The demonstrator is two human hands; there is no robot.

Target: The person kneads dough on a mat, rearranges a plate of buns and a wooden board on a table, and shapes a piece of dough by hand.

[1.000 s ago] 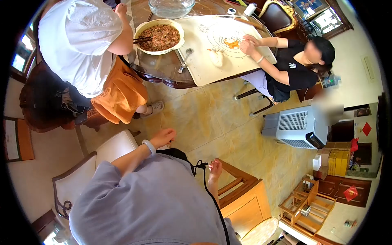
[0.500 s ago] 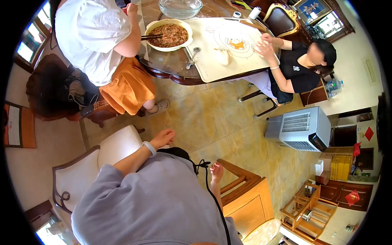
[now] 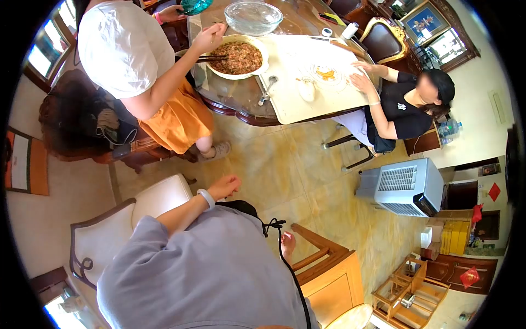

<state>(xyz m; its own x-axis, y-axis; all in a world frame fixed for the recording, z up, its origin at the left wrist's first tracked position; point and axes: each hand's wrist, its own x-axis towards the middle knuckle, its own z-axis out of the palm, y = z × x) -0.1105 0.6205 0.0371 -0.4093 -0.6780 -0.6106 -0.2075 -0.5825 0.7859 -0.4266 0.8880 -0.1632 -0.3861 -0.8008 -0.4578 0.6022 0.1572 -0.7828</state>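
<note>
My left hand (image 3: 226,187), with a pale bangle (image 3: 207,198) on its wrist, hangs beside the white chair. Its fingers are loosely bent, a little apart, with nothing in them. My right hand (image 3: 287,245) is low by the wooden chair (image 3: 323,249), its fingers slightly curled and empty; the black cord (image 3: 285,260) and my clothing hide part of that arm. Ahead on the table, a cream bowl (image 3: 264,67) holds minced filling (image 3: 238,57) with dark chopsticks (image 3: 211,58) in it. A white dough lump (image 3: 306,90) lies on the pastry mat (image 3: 287,109).
A person in a white top (image 3: 126,49) stands at the table, holding a teal bowl (image 3: 196,5). Another person in black (image 3: 402,112) sits with hands over the mat. Nearby are a glass bowl (image 3: 253,19), a white chair (image 3: 161,200) and an air cooler (image 3: 402,183).
The person in white has brought an arm over the filling bowl, and a teal bowl has come into view. The seated person's hands have lowered to the mat. My hands have shifted slightly.
</note>
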